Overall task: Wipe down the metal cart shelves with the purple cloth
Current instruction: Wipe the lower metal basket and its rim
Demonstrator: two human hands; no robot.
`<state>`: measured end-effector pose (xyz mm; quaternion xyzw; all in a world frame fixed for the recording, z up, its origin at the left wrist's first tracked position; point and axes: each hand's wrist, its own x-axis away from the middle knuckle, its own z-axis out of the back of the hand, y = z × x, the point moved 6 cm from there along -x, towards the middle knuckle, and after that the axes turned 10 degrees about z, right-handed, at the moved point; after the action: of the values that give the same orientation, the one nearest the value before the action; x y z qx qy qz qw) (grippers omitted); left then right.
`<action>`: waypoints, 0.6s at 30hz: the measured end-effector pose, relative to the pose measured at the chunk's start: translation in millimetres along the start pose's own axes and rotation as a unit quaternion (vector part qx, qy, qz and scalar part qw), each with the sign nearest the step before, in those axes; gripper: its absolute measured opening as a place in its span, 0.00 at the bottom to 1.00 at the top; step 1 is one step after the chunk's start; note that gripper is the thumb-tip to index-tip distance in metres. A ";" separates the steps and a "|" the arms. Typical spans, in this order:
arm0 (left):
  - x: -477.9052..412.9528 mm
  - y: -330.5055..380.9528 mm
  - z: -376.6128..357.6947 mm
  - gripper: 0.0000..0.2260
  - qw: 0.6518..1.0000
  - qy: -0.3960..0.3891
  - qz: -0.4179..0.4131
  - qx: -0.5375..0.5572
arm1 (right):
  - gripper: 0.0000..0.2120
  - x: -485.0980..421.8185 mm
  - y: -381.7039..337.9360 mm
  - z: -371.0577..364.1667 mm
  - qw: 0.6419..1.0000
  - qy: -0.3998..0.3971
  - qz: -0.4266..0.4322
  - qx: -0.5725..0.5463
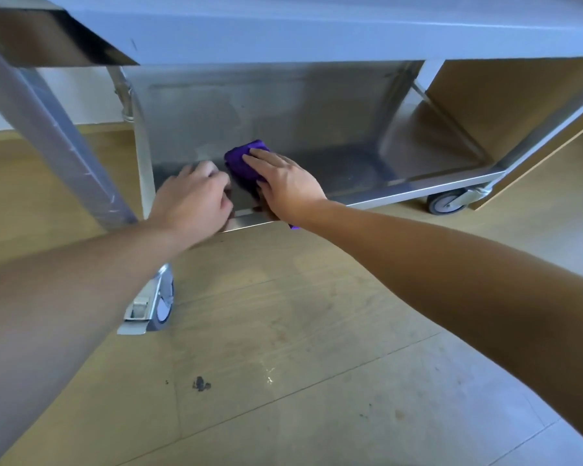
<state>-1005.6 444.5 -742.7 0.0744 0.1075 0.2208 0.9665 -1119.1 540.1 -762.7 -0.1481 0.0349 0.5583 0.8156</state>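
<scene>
So the folded purple cloth (244, 163) wipes flat, our right hand (285, 183) presses it, fingers straight, near the front-left corner of the steel bottom shelf (367, 176); our blurred left hand (192, 193) leaves its fingers unreadable.

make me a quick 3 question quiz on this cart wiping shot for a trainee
1. True or false: the purple cloth lies on the top shelf of the cart.
2. Which hand presses flat on the cloth? A left, B right, C neither.
3. Fill in: the cart stands on ____.
Key: 1 false, it lies on the bottom shelf. 2 B, the right hand. 3 wheels.
</scene>
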 end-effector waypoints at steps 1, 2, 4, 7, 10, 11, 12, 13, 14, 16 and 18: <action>-5.6 4.2 2.7 0.10 1.000 0.000 0.003 0.021 | 0.22 1.1 2.7 3.0 1.000 -0.008 0.021 0.002; -9.9 11.1 4.3 0.10 0.999 0.004 0.007 0.038 | 0.22 3.5 6.7 6.2 0.999 -0.012 0.036 0.005; -13.7 32.1 0.8 0.11 0.998 0.004 0.007 0.062 | 0.22 12.5 19.0 13.2 0.999 -0.011 0.046 0.008; -16.4 67.6 -16.3 0.11 0.997 -0.004 -0.022 0.073 | 0.22 31.8 53.4 25.5 0.999 -0.006 0.031 0.004; -24.8 102.0 -31.9 0.12 0.995 -0.005 -0.051 0.085 | 0.23 56.8 105.8 42.4 1.000 0.010 0.006 0.010; -27.1 114.1 -36.2 0.12 0.994 -0.011 -0.059 0.093 | 0.23 67.0 127.0 49.4 1.000 0.018 -0.014 0.015; -28.2 125.7 -40.7 0.12 0.993 -0.015 -0.068 0.098 | 0.23 78.0 149.7 56.5 0.998 0.024 -0.045 0.025; -28.1 135.5 -45.8 0.11 0.993 -0.016 -0.074 0.096 | 0.23 89.9 172.1 64.1 0.995 0.028 -0.083 0.037; -27.3 142.7 -50.1 0.11 0.993 -0.011 -0.076 0.086 | 0.23 102.7 194.1 72.2 0.991 0.033 -0.125 0.048; -25.7 149.5 -56.0 0.09 0.996 0.015 -0.068 0.059 | 0.23 131.1 235.5 89.8 0.973 0.054 -0.217 0.055; -23.5 151.0 -60.2 0.09 0.996 0.040 -0.071 0.032 | 0.23 158.3 269.4 105.1 0.946 0.092 -0.305 0.052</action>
<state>-1102.8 574.6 -767.8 0.0891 0.1579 0.1511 0.9717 -1319.4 801.7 -752.2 -0.1595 0.0920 0.2642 0.9467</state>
